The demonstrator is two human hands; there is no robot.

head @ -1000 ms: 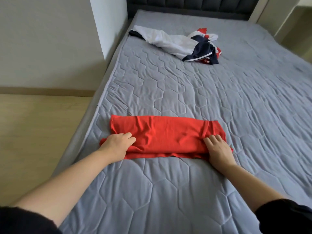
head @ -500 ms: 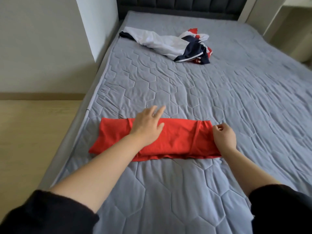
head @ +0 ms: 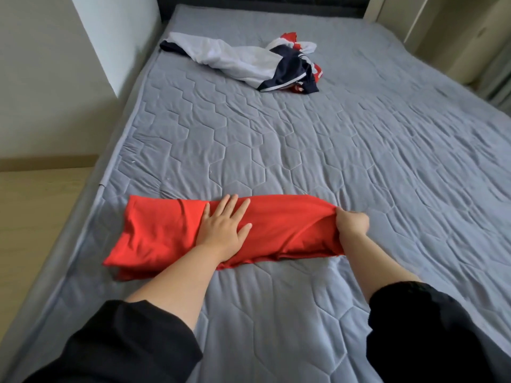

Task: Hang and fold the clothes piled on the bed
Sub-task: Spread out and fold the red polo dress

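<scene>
A red garment [head: 287, 225], folded into a long strip, lies across the near part of the grey quilted bed [head: 304, 150]. My left hand [head: 224, 225] presses flat on its middle with fingers spread. My right hand [head: 351, 223] grips the strip's right end and lifts it slightly off the bed. A small pile of white, navy and red clothes [head: 249, 62] lies crumpled near the head of the bed.
A dark padded headboard [head: 249, 0] closes the far end. The bed's left edge [head: 83, 217] drops to a wooden floor [head: 36, 205], with a white wall column [head: 116, 37] close by. Pale furniture [head: 442, 31] stands at the far right.
My left hand moved from the strip's left end to its middle and now lies flat. My right hand closed on the right end and raised it.
</scene>
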